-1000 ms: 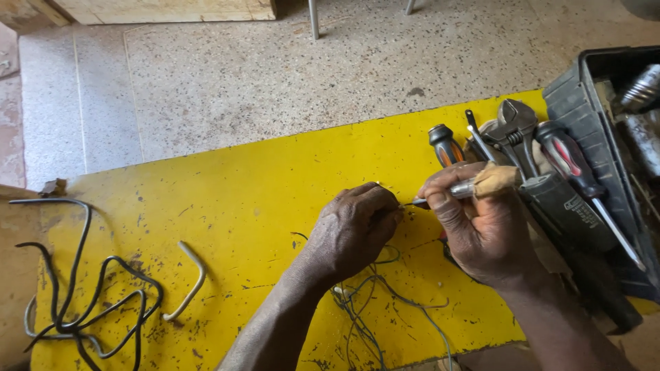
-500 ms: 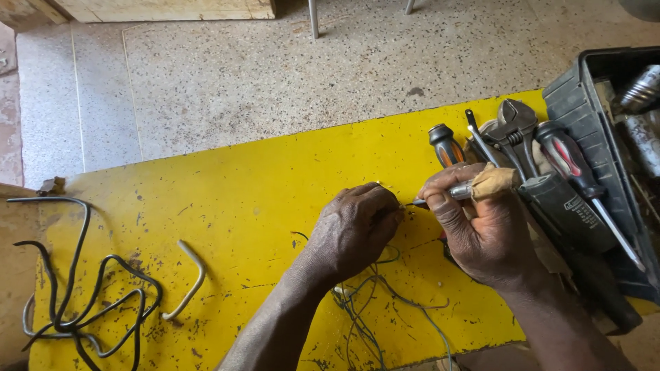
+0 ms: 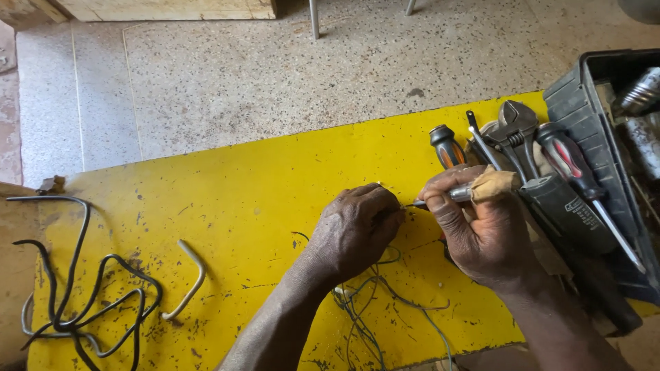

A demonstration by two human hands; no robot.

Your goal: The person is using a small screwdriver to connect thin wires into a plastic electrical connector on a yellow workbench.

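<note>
My left hand [image 3: 357, 230] rests knuckles-up on the yellow board [image 3: 261, 206], its fingers closed over something small that stays hidden. My right hand [image 3: 481, 227] grips a small metal tool with a tan cloth-wrapped handle [image 3: 485, 187]. The tool's tip points left and meets the left hand's fingers. A tangle of thin grey-green wires [image 3: 375, 309] lies on the board below and between both hands.
A bent white wire piece [image 3: 187, 280] and a bundle of black cable [image 3: 82, 302] lie at the board's left. Screwdrivers [image 3: 447, 145], an adjustable wrench [image 3: 519, 130] and a black toolbox [image 3: 605, 117] crowd the right. Speckled floor [image 3: 275, 69] lies beyond.
Both hands stay in place; the right hand's tool has shifted only slightly against the left hand's fingers.
</note>
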